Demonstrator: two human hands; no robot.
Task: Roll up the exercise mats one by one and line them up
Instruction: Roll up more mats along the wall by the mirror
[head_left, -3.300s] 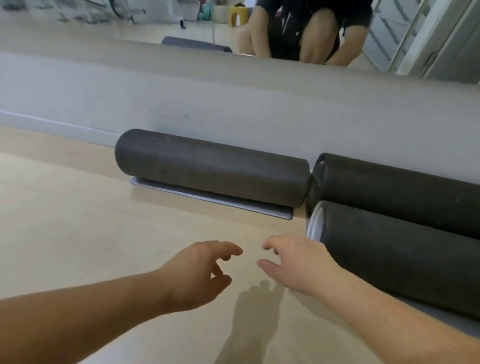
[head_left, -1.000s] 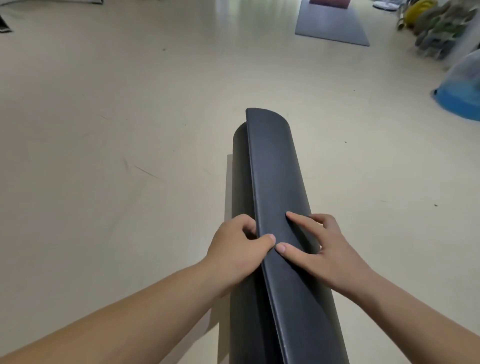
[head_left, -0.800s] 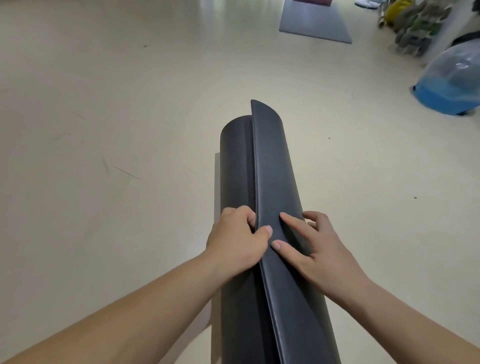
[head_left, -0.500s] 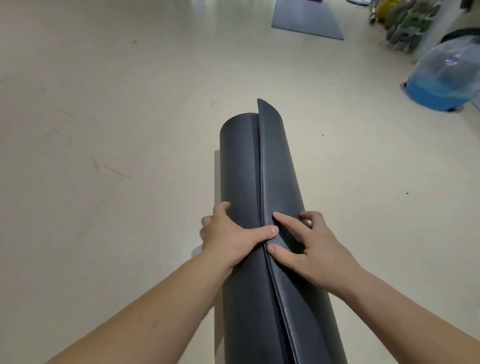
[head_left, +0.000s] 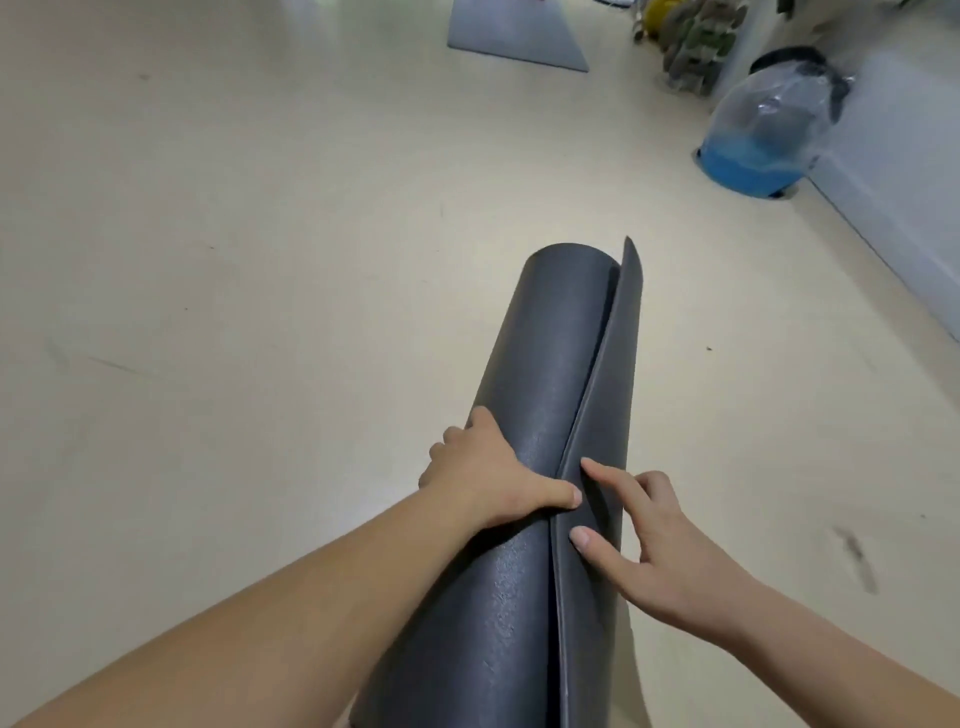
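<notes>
My left hand (head_left: 483, 478) cups the left flank of the rolled mat (head_left: 540, 364), thumb laid at the seam. My right hand (head_left: 660, 545), fingers straight and spread, presses the loose flap (head_left: 613, 374). Within the past second the roll has turned: the flap, then riding on top, now stands along the right side, and my left hand has traded its pinch on the edge for a wider hold. The last turn looks nearly closed. The mat lies on the floor (head_left: 260, 260) before me, long axis running 6 to 12 o'clock, far end tipped toward 1.
</notes>
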